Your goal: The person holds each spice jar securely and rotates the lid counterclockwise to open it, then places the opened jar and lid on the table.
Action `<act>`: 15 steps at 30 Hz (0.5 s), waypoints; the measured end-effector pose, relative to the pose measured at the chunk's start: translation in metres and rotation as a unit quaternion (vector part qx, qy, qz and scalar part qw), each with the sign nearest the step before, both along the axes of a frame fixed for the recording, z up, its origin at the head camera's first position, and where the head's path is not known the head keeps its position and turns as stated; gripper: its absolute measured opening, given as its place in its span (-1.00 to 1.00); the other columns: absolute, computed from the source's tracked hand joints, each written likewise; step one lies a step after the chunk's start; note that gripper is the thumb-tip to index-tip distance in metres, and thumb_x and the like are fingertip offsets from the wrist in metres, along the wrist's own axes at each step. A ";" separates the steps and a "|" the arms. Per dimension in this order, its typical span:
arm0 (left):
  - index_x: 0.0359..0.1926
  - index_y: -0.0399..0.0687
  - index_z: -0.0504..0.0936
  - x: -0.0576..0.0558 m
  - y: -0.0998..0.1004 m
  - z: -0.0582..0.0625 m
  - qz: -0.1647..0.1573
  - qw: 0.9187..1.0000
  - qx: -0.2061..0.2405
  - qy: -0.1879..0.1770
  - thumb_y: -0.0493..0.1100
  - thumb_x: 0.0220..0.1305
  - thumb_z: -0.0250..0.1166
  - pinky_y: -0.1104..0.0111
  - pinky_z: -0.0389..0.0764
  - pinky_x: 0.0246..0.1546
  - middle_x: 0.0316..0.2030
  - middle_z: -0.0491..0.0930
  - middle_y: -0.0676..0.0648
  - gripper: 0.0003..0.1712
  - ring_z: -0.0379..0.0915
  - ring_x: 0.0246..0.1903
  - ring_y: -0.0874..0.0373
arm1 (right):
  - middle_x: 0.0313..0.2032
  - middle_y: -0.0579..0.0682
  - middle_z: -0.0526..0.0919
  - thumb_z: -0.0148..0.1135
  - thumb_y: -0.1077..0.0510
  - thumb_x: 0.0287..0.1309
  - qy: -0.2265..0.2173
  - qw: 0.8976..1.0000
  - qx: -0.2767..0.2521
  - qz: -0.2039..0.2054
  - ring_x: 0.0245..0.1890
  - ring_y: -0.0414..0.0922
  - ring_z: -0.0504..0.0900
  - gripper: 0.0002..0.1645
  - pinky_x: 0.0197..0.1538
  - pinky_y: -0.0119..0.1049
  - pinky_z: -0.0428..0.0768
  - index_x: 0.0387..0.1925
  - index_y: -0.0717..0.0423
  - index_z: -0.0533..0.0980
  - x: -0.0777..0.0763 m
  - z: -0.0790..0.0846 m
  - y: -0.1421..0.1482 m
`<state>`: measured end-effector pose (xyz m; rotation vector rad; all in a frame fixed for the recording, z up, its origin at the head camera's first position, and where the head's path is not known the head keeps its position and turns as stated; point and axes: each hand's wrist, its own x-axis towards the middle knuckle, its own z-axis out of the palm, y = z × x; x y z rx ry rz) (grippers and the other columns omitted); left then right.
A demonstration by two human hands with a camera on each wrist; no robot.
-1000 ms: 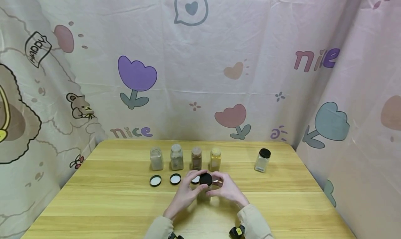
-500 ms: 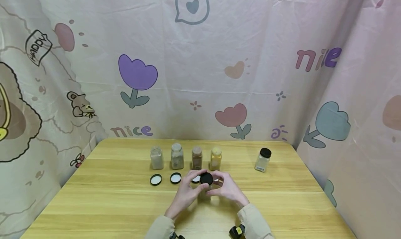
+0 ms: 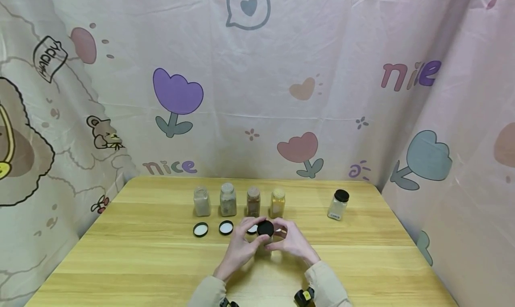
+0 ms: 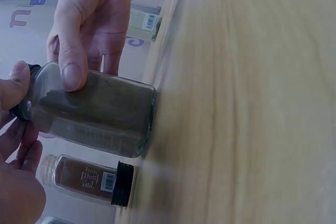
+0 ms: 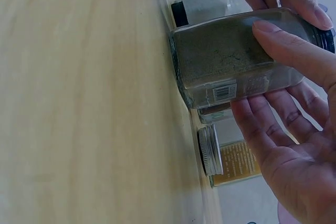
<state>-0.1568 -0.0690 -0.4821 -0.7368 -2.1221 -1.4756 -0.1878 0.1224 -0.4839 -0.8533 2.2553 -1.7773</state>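
Observation:
A square glass spice jar (image 4: 94,111) with dark brown-grey powder stands upright on the wooden table, low in the middle of the head view. Its round black lid (image 3: 265,229) sits on top. My left hand (image 3: 240,250) grips the lid between thumb and fingers. Lower down, my right hand (image 3: 295,244) holds the glass body, thumb on one side and fingers on the other, as the right wrist view shows. A barcode label (image 5: 224,92) shows on the glass. From the head, both hands hide most of the jar's body.
Behind stands a row of lidless jars: whitish (image 3: 202,204), grey (image 3: 228,203), brown (image 3: 253,205) and yellow (image 3: 277,205). Upturned black lids (image 3: 200,229) lie before them, some partly covered by my hands. A capped jar (image 3: 338,206) stands farther right. A printed curtain (image 3: 249,74) encloses the table.
The head view has tilted very slightly, so the scene sits a few pixels higher. Both hands keep their hold on the jar and its lid.

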 end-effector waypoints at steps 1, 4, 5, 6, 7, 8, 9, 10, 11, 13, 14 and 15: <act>0.13 -0.16 0.66 0.000 0.001 0.000 0.003 1.000 -0.001 0.014 -0.24 0.10 0.51 0.28 0.65 0.05 -0.04 0.72 -0.14 -0.47 0.58 -0.03 -0.05 | 0.02 0.32 0.61 0.55 0.38 -0.12 0.002 1.000 0.001 -0.002 -0.10 -0.33 0.63 -0.39 0.12 -0.50 0.66 0.04 0.34 0.53 0.000 0.000 0.000; 0.12 -0.18 0.66 -0.001 0.003 -0.001 0.025 0.999 -0.003 0.037 -0.23 0.04 0.55 0.26 0.64 -0.01 -0.08 0.72 -0.14 -0.43 0.59 -0.07 -0.02 | -0.02 0.29 0.63 0.56 0.36 -0.12 0.012 1.000 0.003 -0.008 -0.09 -0.35 0.61 -0.41 0.13 -0.50 0.66 0.02 0.32 0.54 0.000 0.000 0.000; 0.12 -0.19 0.65 -0.001 0.004 -0.001 0.033 0.999 -0.005 0.042 -0.23 0.02 0.57 0.23 0.64 -0.02 -0.09 0.72 -0.15 -0.41 0.60 -0.07 -0.01 | -0.04 0.28 0.64 0.56 0.36 -0.12 0.016 1.000 0.004 -0.009 -0.09 -0.36 0.61 -0.42 0.14 -0.50 0.66 0.01 0.31 0.54 0.000 -0.001 0.000; 0.13 -0.19 0.65 -0.001 0.004 -0.001 0.041 0.998 -0.006 0.045 -0.22 0.00 0.58 0.21 0.63 -0.02 -0.09 0.72 -0.16 -0.39 0.59 -0.08 -0.01 | -0.05 0.28 0.64 0.56 0.35 -0.11 0.019 1.000 0.003 -0.010 -0.09 -0.37 0.60 -0.42 0.15 -0.49 0.66 0.00 0.30 0.54 0.000 -0.001 0.000; 0.13 -0.18 0.64 -0.001 0.005 -0.001 0.048 0.998 -0.008 0.044 -0.21 -0.01 0.59 0.21 0.62 -0.02 -0.09 0.71 -0.16 -0.38 0.59 -0.08 0.01 | -0.06 0.27 0.65 0.57 0.34 -0.11 0.022 1.000 0.003 -0.009 -0.08 -0.38 0.60 -0.43 0.16 -0.48 0.65 0.00 0.30 0.54 0.001 -0.001 0.000; 0.13 -0.15 0.64 -0.001 0.005 -0.001 0.053 0.998 -0.011 0.033 -0.19 -0.01 0.60 0.22 0.61 0.00 -0.08 0.71 -0.14 -0.38 0.59 -0.06 0.03 | -0.07 0.27 0.65 0.57 0.34 -0.12 0.023 1.000 0.003 -0.008 -0.09 -0.38 0.60 -0.43 0.16 -0.47 0.65 -0.01 0.30 0.54 0.001 -0.001 0.000; 0.14 -0.13 0.64 -0.001 0.005 -0.001 0.055 0.998 -0.013 0.025 -0.18 -0.01 0.60 0.22 0.61 0.01 -0.07 0.70 -0.14 -0.37 0.57 -0.04 0.05 | -0.08 0.27 0.65 0.57 0.34 -0.12 0.024 1.000 0.002 -0.007 -0.09 -0.39 0.60 -0.44 0.17 -0.46 0.65 -0.01 0.29 0.54 0.001 -0.001 0.000; 0.14 -0.11 0.64 0.000 0.005 -0.001 0.053 0.998 -0.017 0.015 -0.16 0.01 0.59 0.22 0.59 0.03 -0.05 0.68 -0.13 -0.38 0.55 -0.02 0.05 | -0.08 0.27 0.66 0.57 0.33 -0.12 0.024 1.000 0.002 -0.006 -0.09 -0.39 0.60 -0.44 0.17 -0.46 0.65 -0.02 0.29 0.54 0.001 -0.001 0.000; 0.15 -0.08 0.64 0.000 0.004 -0.001 0.052 0.998 -0.021 0.003 -0.14 0.03 0.58 0.23 0.58 0.06 -0.02 0.66 -0.12 -0.39 0.53 0.00 0.07 | -0.08 0.27 0.66 0.57 0.33 -0.11 0.024 1.000 0.003 -0.005 -0.09 -0.39 0.60 -0.44 0.18 -0.45 0.65 -0.02 0.29 0.54 0.001 -0.001 -0.001; 0.18 -0.02 0.63 0.001 0.003 0.000 0.043 0.998 -0.031 -0.020 -0.11 0.10 0.54 0.22 0.54 0.13 0.06 0.59 -0.09 -0.41 0.48 0.08 0.07 | -0.06 0.27 0.66 0.56 0.32 -0.10 0.022 1.000 0.005 -0.003 -0.08 -0.38 0.60 -0.44 0.18 -0.45 0.65 -0.01 0.28 0.54 0.001 -0.001 -0.001; 0.20 -0.01 0.61 0.001 0.001 0.001 0.032 0.998 -0.034 -0.031 -0.11 0.14 0.52 0.18 0.53 0.18 0.11 0.56 -0.09 -0.42 0.46 0.13 0.06 | -0.06 0.26 0.65 0.56 0.32 -0.09 0.019 1.000 0.006 -0.003 -0.09 -0.38 0.60 -0.44 0.17 -0.46 0.66 -0.01 0.28 0.54 0.001 -0.001 -0.001; 0.23 -0.01 0.59 0.001 0.000 0.002 0.020 0.998 -0.036 -0.040 -0.11 0.18 0.49 0.14 0.52 0.23 0.16 0.53 -0.09 -0.42 0.44 0.18 0.03 | -0.05 0.26 0.65 0.56 0.32 -0.09 0.017 1.000 0.007 -0.003 -0.09 -0.37 0.61 -0.44 0.16 -0.47 0.66 0.00 0.28 0.54 0.001 -0.001 -0.001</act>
